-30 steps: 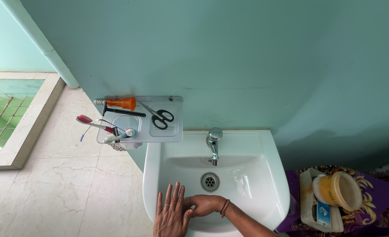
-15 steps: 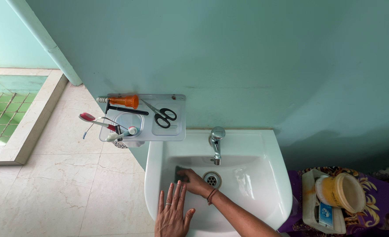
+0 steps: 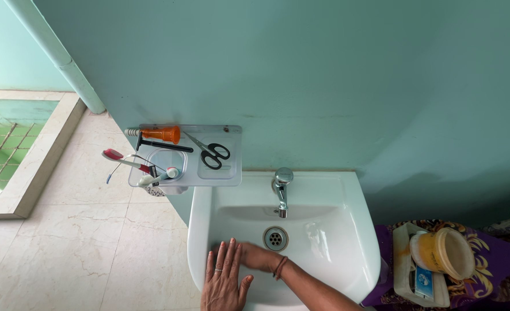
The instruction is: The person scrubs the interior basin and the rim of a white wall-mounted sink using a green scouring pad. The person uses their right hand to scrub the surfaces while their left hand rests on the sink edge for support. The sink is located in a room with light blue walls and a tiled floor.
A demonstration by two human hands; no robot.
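Observation:
My left hand [image 3: 223, 282] lies flat with spread fingers on the front rim of the white wash basin [image 3: 200, 219]. My right hand [image 3: 259, 257] is inside the bowl, pressed to its lower left wall just left of the drain [image 3: 275, 238]. Its fingertips are hidden behind my left fingers. The dark scrub pad seen in it earlier is out of sight now. A chrome tap [image 3: 281, 187] stands at the back of the basin.
A clear wall shelf [image 3: 232, 173] left of the tap holds black scissors [image 3: 212, 154], an orange bottle [image 3: 162, 135] and toothbrushes [image 3: 122, 160]. At the right, a yellow tub [image 3: 442, 251] sits in a white tray [image 3: 402, 265] on purple patterned cloth [image 3: 497, 270]. A pipe [image 3: 59, 57] runs up the wall.
My right hand went up the bowl's left side with the dark pad, then came back down towards my left hand. My left hand stayed on the rim.

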